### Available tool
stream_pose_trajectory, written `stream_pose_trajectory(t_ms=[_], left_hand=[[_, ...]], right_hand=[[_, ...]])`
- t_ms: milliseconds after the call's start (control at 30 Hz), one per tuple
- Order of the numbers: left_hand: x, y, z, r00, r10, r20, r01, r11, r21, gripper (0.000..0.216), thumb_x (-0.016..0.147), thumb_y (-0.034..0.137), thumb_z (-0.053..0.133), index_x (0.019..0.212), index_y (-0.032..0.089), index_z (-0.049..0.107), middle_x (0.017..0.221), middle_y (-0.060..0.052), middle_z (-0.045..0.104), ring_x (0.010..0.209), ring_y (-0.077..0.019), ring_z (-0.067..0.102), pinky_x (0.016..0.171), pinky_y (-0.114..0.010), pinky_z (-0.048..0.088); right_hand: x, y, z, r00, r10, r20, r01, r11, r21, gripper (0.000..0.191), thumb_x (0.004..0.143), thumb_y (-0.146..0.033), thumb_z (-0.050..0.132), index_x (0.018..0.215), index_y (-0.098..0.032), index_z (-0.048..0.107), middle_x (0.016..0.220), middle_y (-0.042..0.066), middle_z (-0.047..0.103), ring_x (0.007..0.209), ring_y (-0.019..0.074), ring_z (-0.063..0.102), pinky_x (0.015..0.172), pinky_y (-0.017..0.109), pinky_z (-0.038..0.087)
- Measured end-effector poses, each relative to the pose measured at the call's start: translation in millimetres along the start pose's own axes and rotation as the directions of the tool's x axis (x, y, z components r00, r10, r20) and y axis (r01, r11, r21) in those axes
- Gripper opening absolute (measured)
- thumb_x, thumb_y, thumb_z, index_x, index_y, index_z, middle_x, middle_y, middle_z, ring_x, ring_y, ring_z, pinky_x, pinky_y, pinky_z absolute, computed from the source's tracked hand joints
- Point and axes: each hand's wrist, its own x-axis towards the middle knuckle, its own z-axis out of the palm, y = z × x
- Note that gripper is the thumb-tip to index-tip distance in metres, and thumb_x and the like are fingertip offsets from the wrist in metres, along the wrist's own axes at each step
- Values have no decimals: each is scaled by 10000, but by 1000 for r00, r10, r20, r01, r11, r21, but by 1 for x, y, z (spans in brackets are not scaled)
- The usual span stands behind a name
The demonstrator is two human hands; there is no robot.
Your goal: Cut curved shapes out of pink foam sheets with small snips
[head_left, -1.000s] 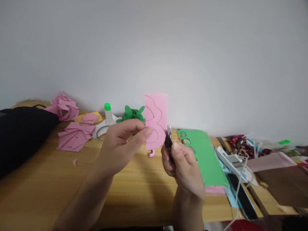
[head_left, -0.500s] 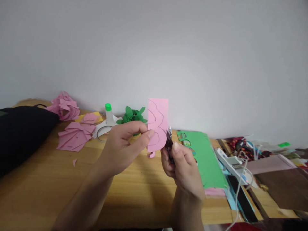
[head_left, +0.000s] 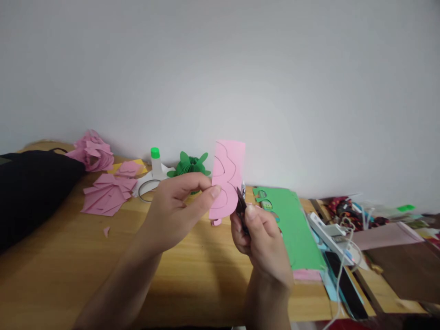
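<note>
My left hand pinches the left edge of a pink paper strip, held upright above the table. Dark curved lines are drawn on it, and its lower right corner is cut round. In my right hand is a pair of dark scissors, their blades at the paper's right edge by the dip between two curves. My fingers hide the scissor handles. A small curled pink scrap shows just under the strip.
A glue stick, a green paper figure and folded pink paper stand or lie behind and left. Rightward are green sheets, a power strip with cables and a phone. A black bag lies far left.
The pink paper has tilted slightly clockwise, its top shifting right. The scissor blades look more closed at its edge. Both hands stay nearly in place.
</note>
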Motion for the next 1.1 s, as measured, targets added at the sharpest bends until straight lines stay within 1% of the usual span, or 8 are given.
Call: stream_pose_trajectory(t_ms=[200,500,800,1000,1100], left_hand=[[1,1,-1,1000,-9,12,10,1000,-21,276,834,45,534,597,184,504,530,92,414,476,-39,353,434,-157,326],[3,1,-4,998,-43,41,44,998,-33,277,832,74,537,581,190,525,513,83,435,460,-54,374,446,-181,369],[1,-2,-6,996,-58,74,63,996,-67,261,834,65,551,603,187,561,536,83,532,497,-48,465,460,-161,381],[1,0,-5,992,-72,107,81,994,-78,280,844,71,557,590,187,572,545,79,587,504,-55,513,511,-170,441],[2,1,-4,992,-74,104,82,994,-70,274,843,79,561,591,185,574,548,71,604,514,-64,535,518,-179,453]], right_hand=[[-3,0,-1,1000,2,4,-2,1000,-20,470,953,-548,531,652,-190,492,480,-88,323,386,49,194,346,182,158],[-1,-1,-2,1000,25,7,-24,998,-65,473,943,-567,527,648,-199,489,469,-84,324,384,60,195,342,194,170],[-1,-1,-2,999,43,15,-42,997,-60,469,946,-569,517,659,-197,498,480,-79,320,390,63,193,342,199,153],[-2,-3,-2,999,40,8,-39,995,-91,475,944,-572,517,655,-197,495,472,-81,316,389,64,195,343,200,156],[-2,-3,-2,999,36,6,-36,995,-97,476,942,-574,519,653,-197,492,478,-80,320,390,63,197,344,200,162]])
